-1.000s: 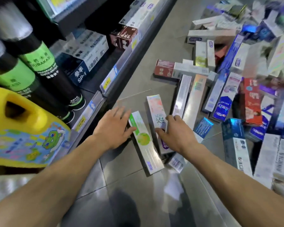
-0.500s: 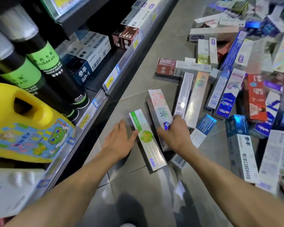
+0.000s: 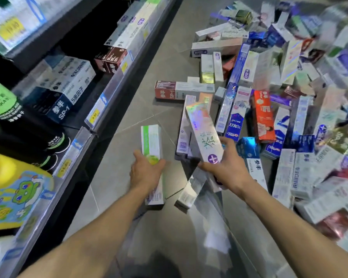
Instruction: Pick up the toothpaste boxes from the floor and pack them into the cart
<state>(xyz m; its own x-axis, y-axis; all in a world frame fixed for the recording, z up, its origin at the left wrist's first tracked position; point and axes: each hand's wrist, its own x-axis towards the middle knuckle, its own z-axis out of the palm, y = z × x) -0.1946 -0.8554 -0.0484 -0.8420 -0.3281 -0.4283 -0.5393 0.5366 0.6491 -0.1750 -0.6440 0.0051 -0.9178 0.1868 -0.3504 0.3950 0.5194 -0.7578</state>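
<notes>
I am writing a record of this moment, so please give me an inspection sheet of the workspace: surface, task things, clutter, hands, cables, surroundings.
Surface: grey tiled floor, bare beside the shelves.
Job's things: green-and-white box in the left hand; holographic box in the right hand, tilted up off the floor; many more toothpaste boxes in a loose pile on the floor to the right. Cart: nothing seen.
Clutter: a grey box lies below the hands.
Hands: left hand grips its box; right hand grips its box.
Cables: nothing seen.
Surroundings: store shelves on the left with boxed goods, black bottles, a yellow jug.
</notes>
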